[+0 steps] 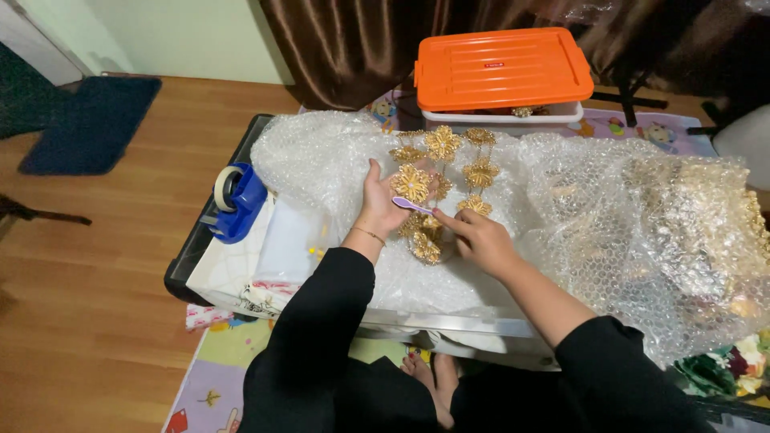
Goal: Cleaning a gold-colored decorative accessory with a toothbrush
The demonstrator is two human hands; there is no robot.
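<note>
Our left hand (pixel 383 200) cradles a gold flower (pixel 412 184) on the bubble wrap (pixel 321 160), while our right hand (pixel 481 240) pinches a lilac stick (pixel 411 205).

Orange-lidded white storage box (pixel 501 76) — small label, perhaps — behind the bubble wrap (pixel 609 208).

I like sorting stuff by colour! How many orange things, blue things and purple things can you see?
Orange: 1, the box lid
Blue: 2, the tape dispenser and the mat
Purple: 1, the small tool in the left hand
Total: 4
</note>
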